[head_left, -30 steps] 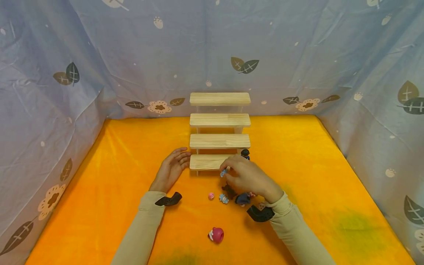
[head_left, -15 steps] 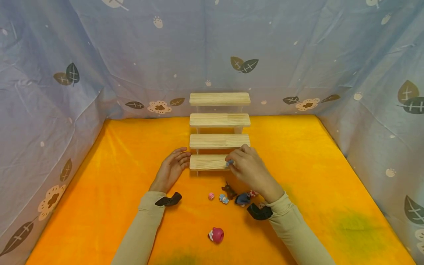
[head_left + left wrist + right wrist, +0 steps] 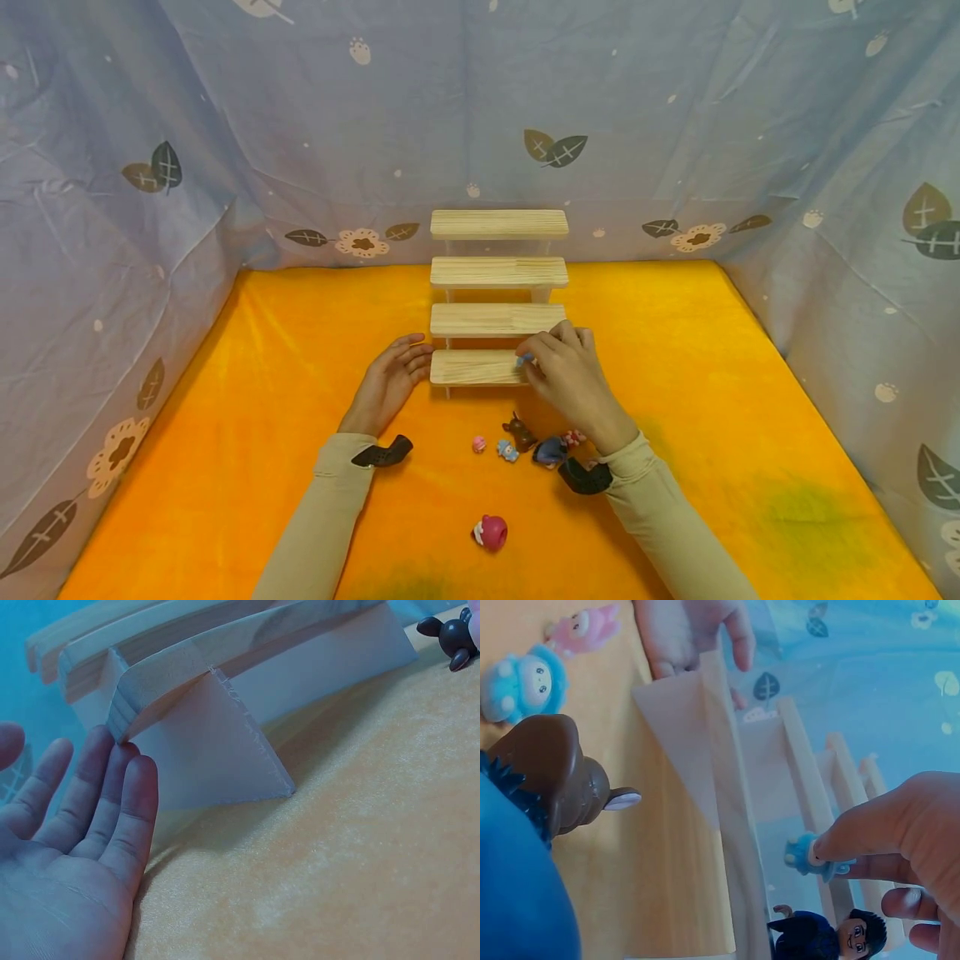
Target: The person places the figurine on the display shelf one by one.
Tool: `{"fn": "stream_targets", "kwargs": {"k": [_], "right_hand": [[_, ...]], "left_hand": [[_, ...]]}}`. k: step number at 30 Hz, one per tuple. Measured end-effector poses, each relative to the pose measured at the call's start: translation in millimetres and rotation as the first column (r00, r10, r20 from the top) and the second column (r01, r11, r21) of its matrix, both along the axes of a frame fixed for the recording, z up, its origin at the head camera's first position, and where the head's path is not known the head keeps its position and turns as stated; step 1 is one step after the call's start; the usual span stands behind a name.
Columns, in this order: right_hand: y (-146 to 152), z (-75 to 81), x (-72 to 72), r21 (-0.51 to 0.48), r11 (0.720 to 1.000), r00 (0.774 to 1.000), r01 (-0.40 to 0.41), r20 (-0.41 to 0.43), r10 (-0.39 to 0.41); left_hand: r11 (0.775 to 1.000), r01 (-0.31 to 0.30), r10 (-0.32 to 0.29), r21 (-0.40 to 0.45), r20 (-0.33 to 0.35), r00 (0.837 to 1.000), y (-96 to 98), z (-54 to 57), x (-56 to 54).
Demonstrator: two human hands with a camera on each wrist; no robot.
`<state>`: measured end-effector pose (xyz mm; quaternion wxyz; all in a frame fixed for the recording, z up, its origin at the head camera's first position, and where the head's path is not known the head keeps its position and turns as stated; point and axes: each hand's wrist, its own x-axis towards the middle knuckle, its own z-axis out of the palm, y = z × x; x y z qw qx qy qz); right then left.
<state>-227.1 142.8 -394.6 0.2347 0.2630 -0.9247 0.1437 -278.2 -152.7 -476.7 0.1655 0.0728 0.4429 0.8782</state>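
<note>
One small blue figure (image 3: 802,853) is pinched between thumb and index finger of the right hand (image 3: 573,375); the other fingers are bent behind. In the right wrist view the figure is held roughly upright, with a gap below it, so it is judged not yet set down. Clock centre: middle of the lowest step (image 3: 476,367), head view.

Figure: over the step, toward 3 o'clock. Black-haired figure (image 3: 817,935): standing at the 3 o'clock end, just beside. To be done well, the figure should be kept upright, lowered base first clear of this neighbour, and released only once balanced.

Left hand (image 3: 386,383): 9 o'clock, fingers extended, close together, tips at the step's end; light steadying there is advised.

Farther out, on the orange cloth (image 3: 300,375): brown figure (image 3: 517,432) at 5, pink figure (image 3: 478,444) at 6, magenta figure (image 3: 491,532) beyond it. Sleeve clearance over the brown figure's side should be minded.
</note>
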Motion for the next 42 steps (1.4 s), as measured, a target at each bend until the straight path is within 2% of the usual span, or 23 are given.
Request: {"fn": "stream_targets", "kwargs": {"k": [13,26,28,31,35,39,42], "right_hand": [[-3,-7.7,-2.2,0.036,0.998,0.997,0.048,-0.053,-0.046],[-5,-10.8,-3.5,0.067,0.997,0.994,0.027,-0.108,-0.019],[-5,-10.2,-3.0,0.073,0.997,0.996,0.02,-0.092,-0.013],[-3,-7.3,-1.6,0.069,0.998,1.0,0.004,-0.022,-0.002],[4,0.3,0.1,-0.001,1.0,0.997,-0.005,0.083,0.005],[12,7.4,-0.3,-0.077,0.996,0.992,0.052,0.115,-0.043],[16,9.1,-1.5,-0.09,0.99,0.986,0.112,0.135,-0.099]], "left_hand": [[1.0,0.0,0.0,-0.028,-0.004,1.0,0.0,1.4,0.9],[1.0,-0.007,0.007,-0.022,0.002,1.0,0.4,2.0,0.7],[1.0,-0.008,0.008,-0.025,0.001,1.0,0.4,2.4,1.4],[1.0,-0.006,0.006,-0.028,-0.002,1.0,0.0,2.3,1.9],[1.0,-0.002,0.002,-0.027,-0.003,1.0,-0.2,1.6,1.4],[1.0,-0.001,0.001,-0.027,-0.01,1.0,-0.2,0.9,1.0],[1.0,-0.004,0.003,-0.022,-0.012,1.0,-0.9,0.6,1.1]]}}
